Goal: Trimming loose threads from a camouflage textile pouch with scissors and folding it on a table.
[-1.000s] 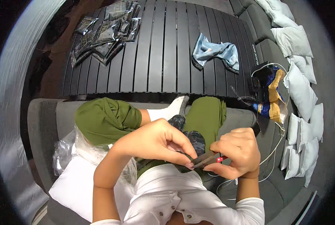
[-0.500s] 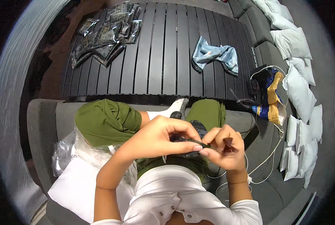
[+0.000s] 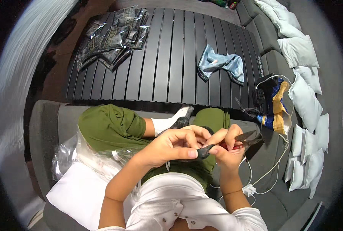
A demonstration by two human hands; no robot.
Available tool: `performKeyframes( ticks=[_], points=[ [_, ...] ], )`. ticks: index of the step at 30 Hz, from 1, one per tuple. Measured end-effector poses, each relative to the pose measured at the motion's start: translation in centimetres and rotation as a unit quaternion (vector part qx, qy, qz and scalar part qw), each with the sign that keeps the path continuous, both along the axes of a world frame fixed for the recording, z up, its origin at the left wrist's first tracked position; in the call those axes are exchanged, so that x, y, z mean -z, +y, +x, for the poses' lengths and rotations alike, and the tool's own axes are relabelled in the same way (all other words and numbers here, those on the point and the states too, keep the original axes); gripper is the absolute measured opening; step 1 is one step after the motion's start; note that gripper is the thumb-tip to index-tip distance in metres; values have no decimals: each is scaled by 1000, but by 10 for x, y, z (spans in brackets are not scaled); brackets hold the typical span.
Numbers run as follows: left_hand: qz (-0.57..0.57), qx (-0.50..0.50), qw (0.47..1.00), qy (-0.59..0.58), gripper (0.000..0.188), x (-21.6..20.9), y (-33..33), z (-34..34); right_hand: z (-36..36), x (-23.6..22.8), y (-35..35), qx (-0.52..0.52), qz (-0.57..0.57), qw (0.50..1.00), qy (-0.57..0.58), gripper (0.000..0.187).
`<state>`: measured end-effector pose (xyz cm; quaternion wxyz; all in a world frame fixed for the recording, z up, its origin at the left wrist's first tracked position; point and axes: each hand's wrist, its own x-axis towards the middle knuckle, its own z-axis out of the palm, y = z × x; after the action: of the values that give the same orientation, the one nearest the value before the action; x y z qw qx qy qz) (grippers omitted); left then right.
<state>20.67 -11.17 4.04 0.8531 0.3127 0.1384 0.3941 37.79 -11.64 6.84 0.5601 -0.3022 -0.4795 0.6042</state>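
well apart from the table edge (image 3: pixel 152 99) at mid-frame, left hand (image 3: pixel 171 145) and right hand (image 3: pixel 227 150) pinch dark fabric (image 3: pixel 204 152) between them, lower centre — the right also gripping what look like red-handled scissors (image 3: pixel 245 136).

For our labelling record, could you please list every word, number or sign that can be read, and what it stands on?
Pale lettering on the right end of the black slatted table: legible, but I don't copy printed words.
Dark glossy packets: some printing, mostly too blurred to read.
Blue-and-gold package: nothing readable.
Dark piece in the left hand, red-handled tool in the right hand: no lettering visible.
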Motion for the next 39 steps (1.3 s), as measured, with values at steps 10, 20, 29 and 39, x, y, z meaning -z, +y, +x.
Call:
performKeyframes(
  ticks=[10, 20, 29, 39],
  points=[
    [110, -78, 988, 80, 17, -1, -1, 2, 7, 8, 10, 23, 9, 999, -30, 35],
    [209, -166, 961, 77, 12, -10, -3, 0, 26, 11, 10, 29, -42, 998, 23, 58],
    [186, -168, 945, 211, 9, -19, -7, -4, 23, -3, 2, 3, -38, 974, -222, 60],
    [176, -187, 939, 228, 12, -16, -7, -4, 15, -3, -7, 13, 7, 991, -133, 48]
  ],
)
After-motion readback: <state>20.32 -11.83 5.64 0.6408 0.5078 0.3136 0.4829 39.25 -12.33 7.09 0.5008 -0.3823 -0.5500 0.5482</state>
